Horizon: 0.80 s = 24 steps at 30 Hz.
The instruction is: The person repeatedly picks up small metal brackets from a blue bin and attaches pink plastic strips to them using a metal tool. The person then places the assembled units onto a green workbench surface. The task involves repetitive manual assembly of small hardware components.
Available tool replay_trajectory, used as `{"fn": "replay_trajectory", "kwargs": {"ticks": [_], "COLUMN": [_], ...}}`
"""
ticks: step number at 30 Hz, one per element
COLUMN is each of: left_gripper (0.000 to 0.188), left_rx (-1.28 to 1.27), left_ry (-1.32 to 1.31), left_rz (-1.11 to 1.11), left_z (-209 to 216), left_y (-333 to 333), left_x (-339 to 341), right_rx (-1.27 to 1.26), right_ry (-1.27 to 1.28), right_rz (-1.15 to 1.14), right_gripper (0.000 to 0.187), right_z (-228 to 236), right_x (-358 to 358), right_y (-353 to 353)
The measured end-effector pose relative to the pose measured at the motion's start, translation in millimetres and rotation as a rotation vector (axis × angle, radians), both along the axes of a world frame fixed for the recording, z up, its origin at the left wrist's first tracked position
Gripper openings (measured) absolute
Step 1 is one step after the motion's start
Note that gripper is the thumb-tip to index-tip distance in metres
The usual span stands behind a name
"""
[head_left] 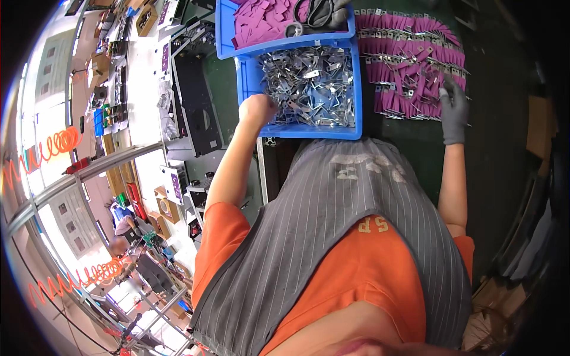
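Observation:
My left hand [257,111], bare, is closed at the left rim of a blue bin [358,89]. Its fingertips point into the bin, and whatever they hold is hidden. Small bent metal brackets [312,86] fill this bin in a loose heap. On the right, my right hand [455,113] wears a grey glove. Its fingers are bent together at the right end of several rows of metal pieces with purple coverings [409,56]. I cannot make out what is between those fingertips. A few covered pieces [424,86] lie askew across the lower rows.
Behind the bracket bin, a second blue bin [225,35] holds flat purple pieces [261,21], scissors [314,12] and a grey glove [338,16]. Black metal panels [199,95] stand on the left. Orange coiled hoses [62,140] hang farther left. Another person [126,225] is in the background.

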State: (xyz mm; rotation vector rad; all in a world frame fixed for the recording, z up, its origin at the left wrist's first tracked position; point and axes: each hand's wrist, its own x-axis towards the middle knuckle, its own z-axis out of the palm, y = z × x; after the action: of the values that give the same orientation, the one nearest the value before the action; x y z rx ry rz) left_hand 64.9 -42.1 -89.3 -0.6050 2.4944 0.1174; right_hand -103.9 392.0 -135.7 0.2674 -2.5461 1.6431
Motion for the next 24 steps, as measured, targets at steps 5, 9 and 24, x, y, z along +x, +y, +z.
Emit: {"fn": "replay_trajectory", "kwargs": {"ticks": [5, 9, 24], "left_gripper": [0.027, 0.036, 0.038], "left_rx": [-0.167, -0.143, 1.78], "left_ry": [-0.063, 0.044, 0.58], "left_rz": [-0.02, 0.041, 1.031], "left_z": [-21.2, -48.4, 36.0], "left_y": [13.4, -2.4, 120.3], "left_x": [6.2, 18.6, -17.5], "right_rx": [-0.076, -0.035, -0.162], "right_ry": [-0.095, -0.072, -0.088], "right_rz": [0.178, 0.371, 0.74], "right_gripper": [0.025, 0.025, 0.042], "right_z": [3.2, 17.8, 76.7], "right_x": [23.3, 45.6, 82.3], "right_y": [-29.3, -67.9, -138.3]}}
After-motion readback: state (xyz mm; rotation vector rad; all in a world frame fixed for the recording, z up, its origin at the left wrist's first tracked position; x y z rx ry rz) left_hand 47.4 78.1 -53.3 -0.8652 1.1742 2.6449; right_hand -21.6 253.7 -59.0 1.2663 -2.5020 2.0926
